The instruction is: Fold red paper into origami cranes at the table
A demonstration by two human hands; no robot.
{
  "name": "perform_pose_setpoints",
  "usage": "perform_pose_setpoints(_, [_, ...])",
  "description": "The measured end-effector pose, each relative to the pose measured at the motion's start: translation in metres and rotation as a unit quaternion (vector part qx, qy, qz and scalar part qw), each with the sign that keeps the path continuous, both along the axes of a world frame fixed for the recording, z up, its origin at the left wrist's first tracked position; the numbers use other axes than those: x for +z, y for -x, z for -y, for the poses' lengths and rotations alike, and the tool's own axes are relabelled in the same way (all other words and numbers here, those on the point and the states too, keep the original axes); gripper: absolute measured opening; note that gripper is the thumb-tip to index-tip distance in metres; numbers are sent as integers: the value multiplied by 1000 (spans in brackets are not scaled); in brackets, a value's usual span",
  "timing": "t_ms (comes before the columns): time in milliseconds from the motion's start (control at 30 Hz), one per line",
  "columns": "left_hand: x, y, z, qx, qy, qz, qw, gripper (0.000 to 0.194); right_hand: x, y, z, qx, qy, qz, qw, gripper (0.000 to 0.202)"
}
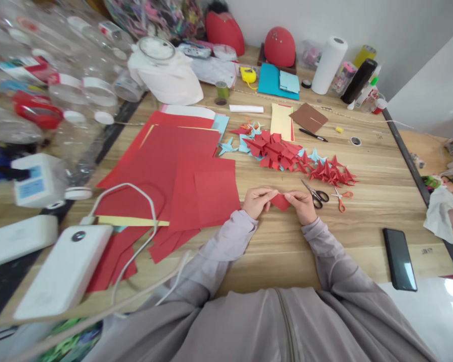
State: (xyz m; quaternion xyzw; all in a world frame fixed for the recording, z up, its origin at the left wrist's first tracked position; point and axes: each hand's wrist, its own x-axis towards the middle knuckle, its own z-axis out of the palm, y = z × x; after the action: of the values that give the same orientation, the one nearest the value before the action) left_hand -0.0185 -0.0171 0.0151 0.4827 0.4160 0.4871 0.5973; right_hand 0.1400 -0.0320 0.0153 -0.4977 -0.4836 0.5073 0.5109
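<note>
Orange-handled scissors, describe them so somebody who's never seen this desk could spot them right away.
On the wooden table, find the long pile of folded red and blue paper shapes. Just below its right-hand part in the picture, the orange-handled scissors lie right of the black-handled scissors. Their bright orange finger loops set them apart.

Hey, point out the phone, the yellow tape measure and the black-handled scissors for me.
Phone (pixel 399 257): head view, on its dark screen.
Yellow tape measure (pixel 248 75): head view, on its case.
Black-handled scissors (pixel 317 197): head view, near the pivot.
</note>
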Motion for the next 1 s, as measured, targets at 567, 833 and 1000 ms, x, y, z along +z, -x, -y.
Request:
perform_pose_setpoints(567, [-2, -5, -2, 36, -16, 62, 997, 33, -12, -3, -7, -96, 19, -58, 994, 29])
perform_pose_setpoints(833, [-3, -6, -4, 42, 0, 62, 997, 24, -6, -5, -3, -15, 49, -52, 997, 45])
perform_pose_setpoints(1000, [-1, -6, -3, 16, 10, 71, 997, 21, 0, -6, 0, 25, 40, -47, 998, 34])
